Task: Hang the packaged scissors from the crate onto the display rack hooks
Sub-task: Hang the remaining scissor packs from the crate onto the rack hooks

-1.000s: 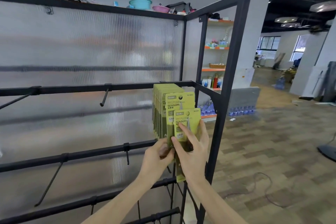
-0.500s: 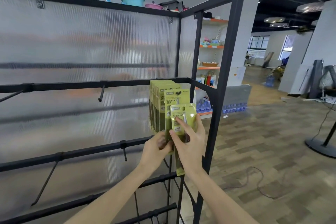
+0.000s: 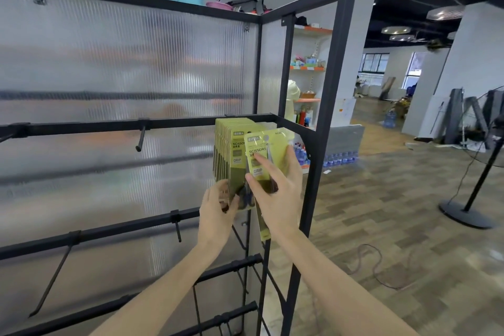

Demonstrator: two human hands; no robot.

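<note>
Right hand [image 3: 275, 194] grips a scissors pack [image 3: 268, 157], raised level with the hung packs [image 3: 231, 155] just to its left; left hand [image 3: 218, 213] holds their lower edges. Risk: the hang hole misses the hook tip, hidden behind the cards, so the pack drops.

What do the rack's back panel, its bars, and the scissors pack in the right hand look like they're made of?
Back panel: probably translucent ribbed plastic; shapes behind blur through.
Bars: likely matte black painted metal, square section.
Scissors pack held by the right hand: yellow-green printed card, seemingly with a glossy clear front.
</note>
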